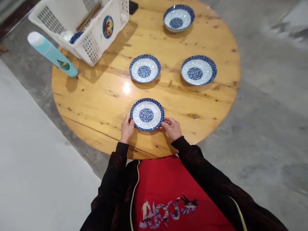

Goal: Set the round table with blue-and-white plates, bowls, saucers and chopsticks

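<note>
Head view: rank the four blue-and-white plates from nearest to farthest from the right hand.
1. The near plate, at the front edge, held at its rim by the right hand.
2. The middle plate and the right plate, mid-table: too close to call.
3. The far plate, at the back edge.

The white plastic lattice basket (91,48) is cut off by the top edge, its contents mostly hidden by its wall. A small black object (133,6) beside it is also cropped. Whether the nearest blue-and-white round plate (147,114) rests on the round wooden bench (101,106) cannot be told.

both hands (126,128) (172,127) grip near plate (147,114)
</note>
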Available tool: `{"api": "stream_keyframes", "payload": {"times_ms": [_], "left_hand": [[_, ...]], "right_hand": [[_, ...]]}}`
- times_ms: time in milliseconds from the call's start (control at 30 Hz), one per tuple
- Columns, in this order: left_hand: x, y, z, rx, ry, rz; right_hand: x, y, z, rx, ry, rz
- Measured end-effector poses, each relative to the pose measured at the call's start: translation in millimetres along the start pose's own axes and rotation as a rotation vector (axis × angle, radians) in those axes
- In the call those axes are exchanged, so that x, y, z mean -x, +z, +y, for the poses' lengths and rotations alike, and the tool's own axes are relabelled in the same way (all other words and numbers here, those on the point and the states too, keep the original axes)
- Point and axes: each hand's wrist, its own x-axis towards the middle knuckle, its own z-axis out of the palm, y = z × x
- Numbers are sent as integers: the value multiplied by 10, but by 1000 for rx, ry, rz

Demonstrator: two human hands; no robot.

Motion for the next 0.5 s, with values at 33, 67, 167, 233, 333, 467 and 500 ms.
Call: {"api": "stream_keyframes", "payload": {"times_ms": [33, 67, 167, 233, 333, 467, 500], "left_hand": [[-5, -5, -1, 8, 5, 3], [-8, -9, -1, 15, 4, 6], [-8, -13, 4, 25, -9, 3], [-3, -13, 8, 30, -13, 1], [-1, -14, 12, 29, -14, 1], [-12, -24, 6, -1, -14, 1], [-9, -29, -1, -8, -15, -5]], "right_hand": [[-3, 8, -2, -2, -3, -1], [-5, 15, -2, -4, -7, 0], [-5, 32, 4, -7, -15, 9], [-3, 41, 8, -9, -16, 18], [-3, 52, 7, -21, -7, 27], [-11, 54, 10, -34, 6, 32], [-11, 51, 17, -38, 7, 34]]}}
